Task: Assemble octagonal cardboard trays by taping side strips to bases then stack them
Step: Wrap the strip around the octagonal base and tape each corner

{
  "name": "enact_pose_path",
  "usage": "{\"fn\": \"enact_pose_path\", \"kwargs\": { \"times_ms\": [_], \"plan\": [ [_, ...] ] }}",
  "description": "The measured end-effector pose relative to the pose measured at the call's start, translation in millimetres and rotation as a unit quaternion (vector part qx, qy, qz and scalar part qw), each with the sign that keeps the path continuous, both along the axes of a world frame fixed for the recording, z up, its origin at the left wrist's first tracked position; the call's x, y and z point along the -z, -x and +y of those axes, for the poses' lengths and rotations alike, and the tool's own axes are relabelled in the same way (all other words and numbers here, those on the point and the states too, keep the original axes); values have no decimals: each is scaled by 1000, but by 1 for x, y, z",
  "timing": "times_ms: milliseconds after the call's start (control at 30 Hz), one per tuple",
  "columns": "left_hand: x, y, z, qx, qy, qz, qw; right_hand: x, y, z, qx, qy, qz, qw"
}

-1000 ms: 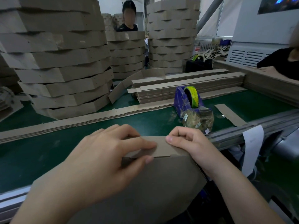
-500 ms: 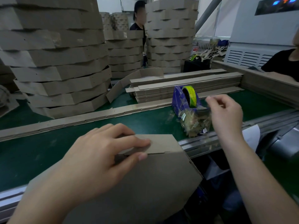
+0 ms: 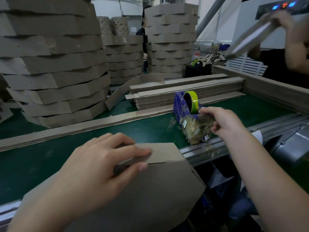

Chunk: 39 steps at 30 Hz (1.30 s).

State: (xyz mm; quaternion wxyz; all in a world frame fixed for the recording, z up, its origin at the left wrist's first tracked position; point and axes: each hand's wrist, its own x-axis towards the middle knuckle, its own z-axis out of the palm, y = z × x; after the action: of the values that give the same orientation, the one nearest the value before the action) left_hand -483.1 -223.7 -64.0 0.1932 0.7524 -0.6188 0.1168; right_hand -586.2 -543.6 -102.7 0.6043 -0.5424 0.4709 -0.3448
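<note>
At the near edge of the green belt (image 3: 150,128), a flat octagonal base (image 3: 150,195) of matte brown cardboard is tilted up, its lower part overhanging the belt's metal rail (image 3: 209,148). A folded side strip (image 3: 164,153) is laid along its top edge and is pinched there by the left hand (image 3: 100,166), with the fingers spread on top and the thumb pressed beneath. Just beside the base, a blue tape dispenser (image 3: 179,104) with a yellow-green roll (image 3: 192,100) is met by the right hand (image 3: 223,122), whose curled thumb and forefinger are closed on the glossy tape end (image 3: 204,115). A crumpled wad of tape scraps (image 3: 195,129) is stuck to the dispenser's front. Farther back, a long strip (image 3: 83,126) is laid across the belt, flat strips (image 3: 184,92) are piled up, and tall stacks of finished trays (image 3: 55,64) are seen.

A second ago both hands were set on the strip; since then the right hand has been moved to the dispenser and lowered to the tape, while the left hand's grip has been kept unchanged.
</note>
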Motion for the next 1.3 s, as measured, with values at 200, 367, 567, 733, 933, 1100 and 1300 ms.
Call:
{"fn": "enact_pose_path", "kwargs": {
  "times_ms": [200,367,567,733,933,1100,1300],
  "plan": [
    [0,1,-4,-2,-2,-6,1000,-2,6,11,25,-53,-124,991],
    [0,1,-7,2,1,-11,1000,30,26,35,-1,65,-199,978],
    [2,-3,-8,9,6,2,1000,48,48,42,90,294,138,941],
    [2,-4,-10,17,9,11,1000,28,51,117,8,337,-117,934],
    [0,-4,-10,20,13,11,1000,25,33,213,-138,154,-261,943],
    [-1,-4,-6,16,6,13,1000,23,14,225,-116,-53,-246,961],
    [-1,-3,-5,18,-2,13,1000,18,11,226,-94,-83,-240,963]
  ]
}}
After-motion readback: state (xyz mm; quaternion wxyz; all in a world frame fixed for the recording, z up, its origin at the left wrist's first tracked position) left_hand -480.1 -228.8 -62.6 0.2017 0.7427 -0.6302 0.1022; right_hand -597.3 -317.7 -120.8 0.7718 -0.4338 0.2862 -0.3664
